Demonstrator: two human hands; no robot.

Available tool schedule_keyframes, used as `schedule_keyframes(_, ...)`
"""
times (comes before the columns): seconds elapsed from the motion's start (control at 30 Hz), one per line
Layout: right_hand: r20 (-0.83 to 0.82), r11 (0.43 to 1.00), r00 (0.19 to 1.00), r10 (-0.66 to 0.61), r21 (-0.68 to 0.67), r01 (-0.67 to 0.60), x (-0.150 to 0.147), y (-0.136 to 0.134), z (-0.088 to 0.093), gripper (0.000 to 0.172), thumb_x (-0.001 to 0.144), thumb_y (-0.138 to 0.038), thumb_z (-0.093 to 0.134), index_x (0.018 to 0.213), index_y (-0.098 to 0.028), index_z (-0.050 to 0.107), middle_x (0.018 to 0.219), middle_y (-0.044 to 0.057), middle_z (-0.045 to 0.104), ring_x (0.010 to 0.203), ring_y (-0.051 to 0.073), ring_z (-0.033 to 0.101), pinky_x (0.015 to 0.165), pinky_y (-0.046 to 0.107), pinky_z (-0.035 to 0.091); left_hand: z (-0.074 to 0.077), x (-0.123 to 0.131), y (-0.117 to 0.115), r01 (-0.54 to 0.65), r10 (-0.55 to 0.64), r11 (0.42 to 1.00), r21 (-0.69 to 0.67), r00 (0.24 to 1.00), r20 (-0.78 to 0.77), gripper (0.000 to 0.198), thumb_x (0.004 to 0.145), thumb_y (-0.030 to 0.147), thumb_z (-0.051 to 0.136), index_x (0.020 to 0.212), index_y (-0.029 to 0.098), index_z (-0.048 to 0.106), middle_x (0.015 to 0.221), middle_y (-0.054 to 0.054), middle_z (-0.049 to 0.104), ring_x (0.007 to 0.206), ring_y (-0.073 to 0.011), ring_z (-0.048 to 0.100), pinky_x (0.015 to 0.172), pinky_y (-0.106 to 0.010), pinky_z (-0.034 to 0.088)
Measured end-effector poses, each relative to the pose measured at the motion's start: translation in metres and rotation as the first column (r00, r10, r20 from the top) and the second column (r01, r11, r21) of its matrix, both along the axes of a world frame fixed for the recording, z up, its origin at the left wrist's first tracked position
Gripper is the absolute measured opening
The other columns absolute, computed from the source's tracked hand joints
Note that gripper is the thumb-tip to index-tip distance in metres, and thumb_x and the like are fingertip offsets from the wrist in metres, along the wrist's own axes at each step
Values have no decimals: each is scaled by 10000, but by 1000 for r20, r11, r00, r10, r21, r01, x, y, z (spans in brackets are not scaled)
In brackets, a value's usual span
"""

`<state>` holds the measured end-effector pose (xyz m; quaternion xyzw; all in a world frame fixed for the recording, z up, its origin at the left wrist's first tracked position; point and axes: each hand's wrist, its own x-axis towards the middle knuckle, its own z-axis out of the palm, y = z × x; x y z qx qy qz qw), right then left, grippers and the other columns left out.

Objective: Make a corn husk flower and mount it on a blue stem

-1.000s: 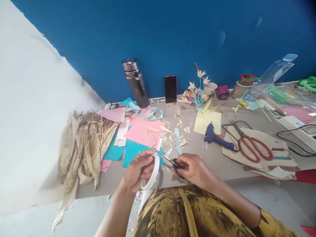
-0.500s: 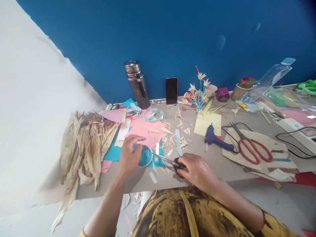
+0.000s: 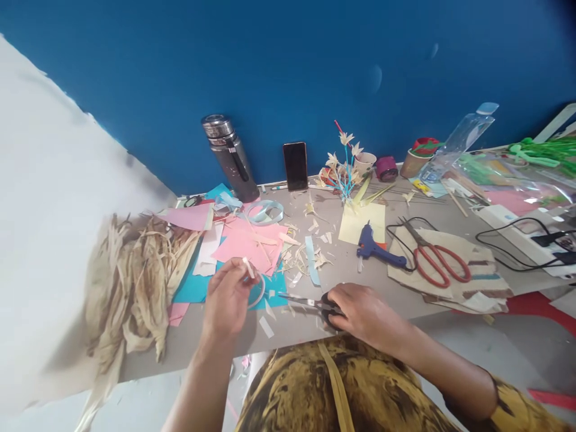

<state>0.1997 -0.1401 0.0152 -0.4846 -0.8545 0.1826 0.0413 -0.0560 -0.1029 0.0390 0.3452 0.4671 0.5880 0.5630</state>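
Observation:
My left hand (image 3: pixel 228 297) hovers over the blue paper (image 3: pixel 193 287) with its fingers pinched on a small pale strip (image 3: pixel 247 267). A white tape roll (image 3: pixel 258 293) lies flat on the paper just right of that hand. My right hand (image 3: pixel 360 312) is closed round the black handles of small scissors (image 3: pixel 310 302), whose blades point left along the table near its front edge. Pink paper (image 3: pixel 245 243) and pale cut scraps lie just beyond both hands.
A heap of dried husks (image 3: pixel 135 282) fills the left. At the back stand a metal flask (image 3: pixel 229 157), a phone (image 3: pixel 296 165) and a paper flower stem (image 3: pixel 344 168). A blue glue gun (image 3: pixel 375 251), red scissors (image 3: pixel 434 258) and black cables (image 3: pixel 517 240) lie right.
The tape roll went from my left hand down onto the blue paper. My left hand now pinches a small strip. The scissors in my right hand sank to the table.

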Motion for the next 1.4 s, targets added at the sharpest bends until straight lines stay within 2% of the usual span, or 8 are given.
schedule_keyframes(0.37,124,987,992,-15,-157,35,15,18,10,68,862,-142,677,922,-151,646,1005,110,620,769,221,656,639,297,396,11,50,11,255,-263,957,-140,964,-45,156,744,248,660,626,181,583,598,8,530,618,-133,496,623,-261,407)
schedule_keyframes(0.6,-154,987,987,-34,-162,9,27,27,14,85,897,-130,593,857,-181,647,864,49,672,759,185,630,661,275,388,24,65,26,263,-279,960,-100,936,-214,134,735,224,608,611,182,579,586,15,535,599,-117,461,601,-245,372)
schedule_keyframes(0.67,-381,982,911,-158,-156,105,22,30,22,166,936,-168,544,811,-190,651,787,25,675,715,158,616,667,263,406,25,68,27,246,-260,966,-84,927,-270,126,741,231,613,628,182,586,598,19,541,598,-114,457,594,-239,363)
schedule_keyframes(0.77,-684,935,637,-355,-273,229,8,38,37,181,934,-293,558,833,-186,665,729,16,669,604,129,574,579,240,414,29,72,27,229,-240,971,-73,902,-359,124,744,252,627,644,185,595,596,27,535,574,-113,449,572,-240,357)
schedule_keyframes(0.83,-770,900,468,-435,-396,185,-3,44,46,266,927,-415,564,894,-174,674,745,26,671,519,107,526,493,229,384,33,74,26,226,-229,972,-59,879,-418,129,744,250,624,635,188,591,577,34,516,555,-113,434,553,-242,346)
schedule_keyframes(1.03,-792,840,301,-531,-538,65,-24,61,52,321,810,-465,726,743,-161,646,570,-38,543,464,72,430,451,204,308,37,71,24,296,-285,955,-34,874,-393,180,757,257,642,605,185,577,587,23,508,581,-123,433,570,-247,350)
schedule_keyframes(1.23,-744,746,-56,-666,-666,-32,-32,65,40,342,786,-440,770,693,-168,586,483,-79,438,438,50,332,446,195,228,26,67,16,360,-362,932,-31,930,-68,204,792,367,694,753,167,707,711,-44,639,716,-171,565,701,-278,443)
schedule_keyframes(1.4,-735,739,-99,-671,-674,0,-36,63,41,344,770,-440,781,697,-171,581,487,-75,451,448,53,329,452,195,237,25,74,13,346,-350,937,-53,929,-119,161,721,284,777,764,180,661,692,-7,620,642,-133,519,606,-241,392)
